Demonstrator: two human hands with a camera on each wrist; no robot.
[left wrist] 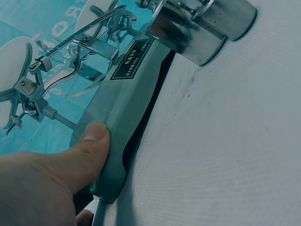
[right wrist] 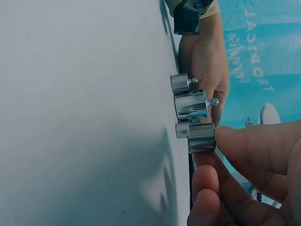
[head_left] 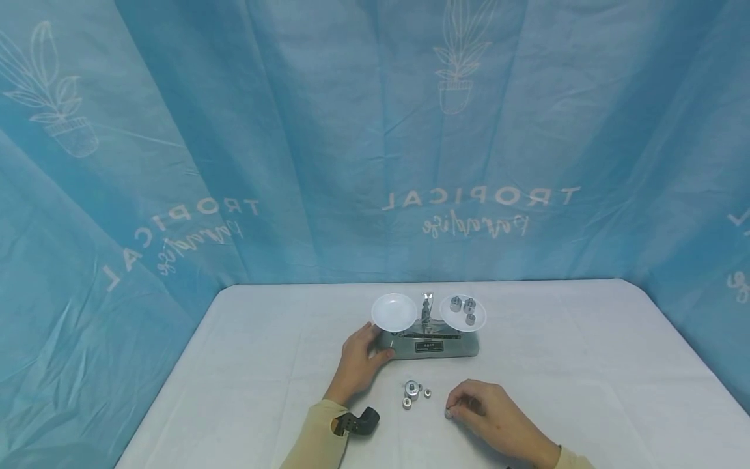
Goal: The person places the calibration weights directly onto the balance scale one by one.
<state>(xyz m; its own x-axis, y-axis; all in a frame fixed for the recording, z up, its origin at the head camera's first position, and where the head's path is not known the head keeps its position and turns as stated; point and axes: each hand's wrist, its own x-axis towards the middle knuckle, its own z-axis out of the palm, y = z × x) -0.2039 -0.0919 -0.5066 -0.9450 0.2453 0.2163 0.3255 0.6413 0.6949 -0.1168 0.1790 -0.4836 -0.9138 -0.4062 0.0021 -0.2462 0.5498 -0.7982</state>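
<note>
A grey-green balance scale (head_left: pixel 433 348) with two white pans stands toward the back of the table. At its left end my left hand (head_left: pixel 359 358) grips the base, thumb (left wrist: pixel 96 134) on the front face and the other fingers mostly hidden behind. My right hand (head_left: pixel 489 417) pinches a small cylindrical metal weight (right wrist: pixel 201 138) between thumb and fingers, low over the cloth. In front of the scale stand several loose metal weights (head_left: pixel 412 390), the largest in the middle. Three more weights (head_left: pixel 469 305) sit on the right pan (head_left: pixel 480 318).
White cloth covers the table (head_left: pixel 586 365). Blue printed curtains (head_left: pixel 351 163) hang round its back and sides. On the left wrist is a black strapped device (head_left: pixel 368 422). The left pan (head_left: pixel 394 312) bears nothing.
</note>
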